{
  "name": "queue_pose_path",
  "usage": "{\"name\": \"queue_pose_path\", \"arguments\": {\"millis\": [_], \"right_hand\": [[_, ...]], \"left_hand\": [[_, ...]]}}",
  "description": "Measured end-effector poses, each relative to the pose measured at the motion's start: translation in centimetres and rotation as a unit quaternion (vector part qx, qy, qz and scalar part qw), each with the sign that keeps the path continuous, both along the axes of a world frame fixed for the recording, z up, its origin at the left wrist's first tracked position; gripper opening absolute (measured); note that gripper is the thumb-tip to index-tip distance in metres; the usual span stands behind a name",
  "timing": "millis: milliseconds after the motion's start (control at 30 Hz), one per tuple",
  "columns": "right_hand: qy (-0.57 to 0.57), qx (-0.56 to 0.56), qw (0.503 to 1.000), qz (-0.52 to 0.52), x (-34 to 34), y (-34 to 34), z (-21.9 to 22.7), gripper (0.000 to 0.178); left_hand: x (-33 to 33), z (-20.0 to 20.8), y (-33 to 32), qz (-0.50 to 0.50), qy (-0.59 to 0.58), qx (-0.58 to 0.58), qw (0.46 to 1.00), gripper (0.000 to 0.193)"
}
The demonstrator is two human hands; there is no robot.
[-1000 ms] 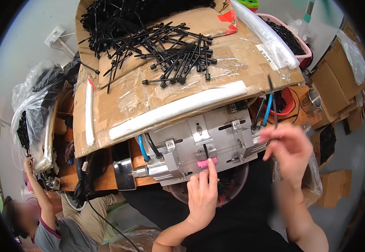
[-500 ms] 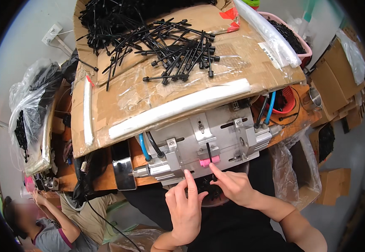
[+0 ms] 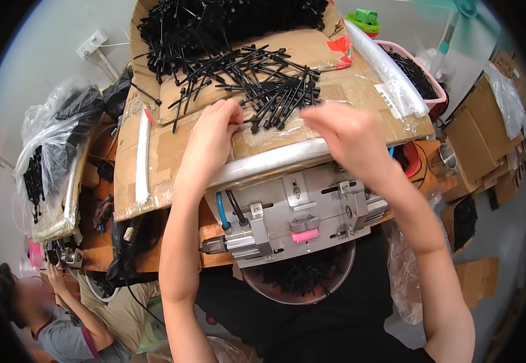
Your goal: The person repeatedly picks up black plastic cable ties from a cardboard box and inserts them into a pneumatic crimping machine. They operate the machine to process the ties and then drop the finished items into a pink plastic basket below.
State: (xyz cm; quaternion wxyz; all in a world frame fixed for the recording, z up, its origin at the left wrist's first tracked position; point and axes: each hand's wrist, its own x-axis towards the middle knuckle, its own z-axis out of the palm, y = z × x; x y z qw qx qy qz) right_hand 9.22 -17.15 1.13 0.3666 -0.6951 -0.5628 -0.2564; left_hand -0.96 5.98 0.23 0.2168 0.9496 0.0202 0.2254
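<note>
Thin black plastic rods with capped ends (image 3: pixel 287 100) lie in a loose pile on a cardboard box flap (image 3: pixel 184 160). My left hand (image 3: pixel 217 127) is at the pile's left side with its fingers curled together; what they hold, if anything, is hidden. Over the right side of the pile, my right hand (image 3: pixel 347 130) is blurred by motion, its fingertips close to the rods. Below the flap stands a metal fixture (image 3: pixel 278 202) with a cylinder at each side. A pink block (image 3: pixel 305 236) sits at its front middle, with no rod across it.
Under the fixture's front edge is a round bowl (image 3: pixel 347 266) of black parts. A pink basket (image 3: pixel 438 91) stands at the back right, cardboard boxes (image 3: pixel 474 139) at the right. At the lower left, another person (image 3: pixel 69 327) works beside a plastic-covered box (image 3: pixel 63 224).
Both my hands have moved from the fixture's front up to the rod pile. The black rod that stood at the pink block is gone from there. The view has shifted slightly.
</note>
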Motion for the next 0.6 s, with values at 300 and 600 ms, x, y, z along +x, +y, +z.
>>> {"name": "queue_pose_path", "arguments": {"millis": [300,600], "right_hand": [[-0.202,-0.327,0.922,0.043,2.2,9.7,2.3,0.011],[0.364,0.032,0.913,0.183,-0.2,0.7,5.2,0.017]], "left_hand": [[-10.2,1.4,-4.5,0.067,0.002,0.021,0.998,0.021],[-15.9,-5.9,-18.3,0.065,-0.008,-0.026,0.998,0.057]]}}
